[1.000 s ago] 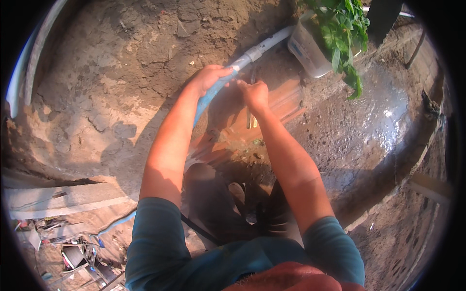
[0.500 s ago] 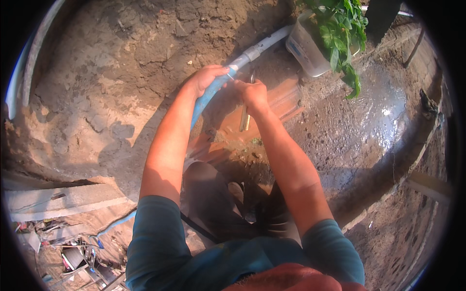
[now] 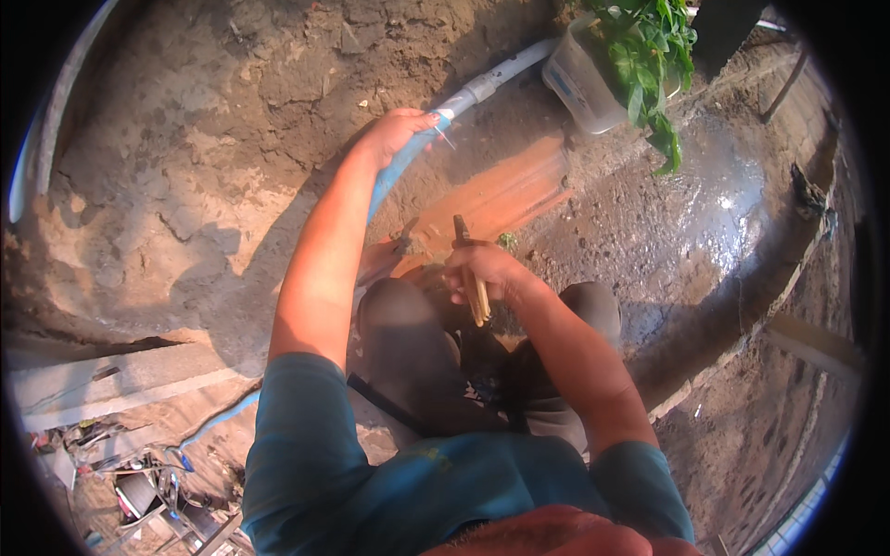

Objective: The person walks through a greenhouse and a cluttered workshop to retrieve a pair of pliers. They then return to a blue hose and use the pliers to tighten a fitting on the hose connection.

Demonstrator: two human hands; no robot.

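Observation:
My left hand (image 3: 397, 137) is wrapped round a blue hose (image 3: 394, 179), close to where it meets a grey pipe (image 3: 508, 72). A thin wire or tie (image 3: 446, 138) sticks out from the hose beside my fingertips; its exact kind is too small to tell. Closer to my body, above my knees, my right hand (image 3: 489, 269) grips pliers (image 3: 477, 298). Their dark head points away from me and the yellowish handles toward me. The pliers are apart from the hose.
An orange-brown board or tile (image 3: 505, 196) lies on the ground beyond my right hand. A clear plastic tub (image 3: 586, 88) with leafy green plants (image 3: 654, 56) stands at the far right, by wet, shiny ground. Concrete beams (image 3: 120, 385) and scrap (image 3: 139, 491) lie at the near left.
My right hand has drawn back from the hose toward my knees, taking the pliers along. My left hand stays on the hose, and the wire end now shows there.

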